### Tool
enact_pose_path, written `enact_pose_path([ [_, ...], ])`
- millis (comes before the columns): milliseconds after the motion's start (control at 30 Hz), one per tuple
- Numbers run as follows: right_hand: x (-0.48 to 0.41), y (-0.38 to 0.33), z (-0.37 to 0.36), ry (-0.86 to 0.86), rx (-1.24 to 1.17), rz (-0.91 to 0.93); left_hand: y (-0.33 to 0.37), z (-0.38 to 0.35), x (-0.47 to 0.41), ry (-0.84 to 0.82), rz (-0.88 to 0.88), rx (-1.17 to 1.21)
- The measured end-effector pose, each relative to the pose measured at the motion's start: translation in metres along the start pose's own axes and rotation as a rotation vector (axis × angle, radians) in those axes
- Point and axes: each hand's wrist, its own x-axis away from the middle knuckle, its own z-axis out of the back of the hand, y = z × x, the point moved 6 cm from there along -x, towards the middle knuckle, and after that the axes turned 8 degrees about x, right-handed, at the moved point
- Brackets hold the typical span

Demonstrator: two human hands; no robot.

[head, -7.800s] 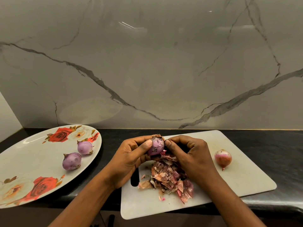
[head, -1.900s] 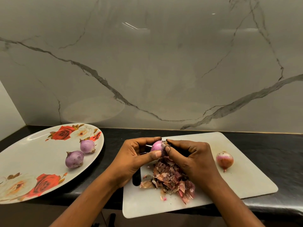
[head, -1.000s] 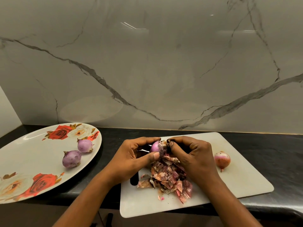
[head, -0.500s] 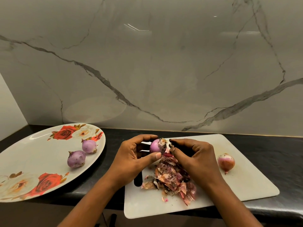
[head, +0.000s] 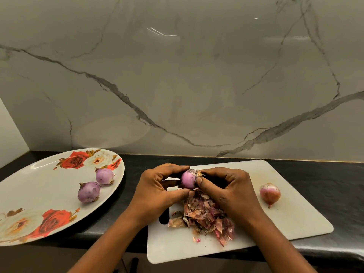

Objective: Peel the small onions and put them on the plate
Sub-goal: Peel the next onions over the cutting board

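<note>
Left hand (head: 157, 192) curled round onion (head: 188, 180): thumb underneath, fingers over the top. It's held in the air above the board (head: 295, 219), not on the plate (head: 39, 194) yet. Right hand (head: 230, 192) pinches at the onion's ragged right end, thumb tip against its near side. Whether it grips a skin flap or the root tuft: too small to tell. The visible face of the onion is mostly bare purple; the back is hidden by fingers.

Peel pile (head: 204, 217) sits on the board under the hands, its right part covered by the right hand and wrist. Board's handle slot (head: 163, 219) is half hidden behind the left wrist.

Right side of the plate: rear onion (head: 105, 176) near the rim, front onion (head: 89, 192) just beside it, both peeled. Can't tell whether they touch. Plate's left edge is cut off by the frame.

Skin-on onion (head: 269, 193) lies on the board right of the right hand, clear of it. Black counter (head: 334, 180) carries the board and plate.
</note>
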Motion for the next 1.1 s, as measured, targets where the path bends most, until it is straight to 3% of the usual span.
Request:
enact_pose_path([
  [1100, 0.001, 0.0011, 0.0037, -0.005, -0.018, 0.014, -0.0026, 0.0018, 0.0018, 0.025, 0.076, 0.021],
])
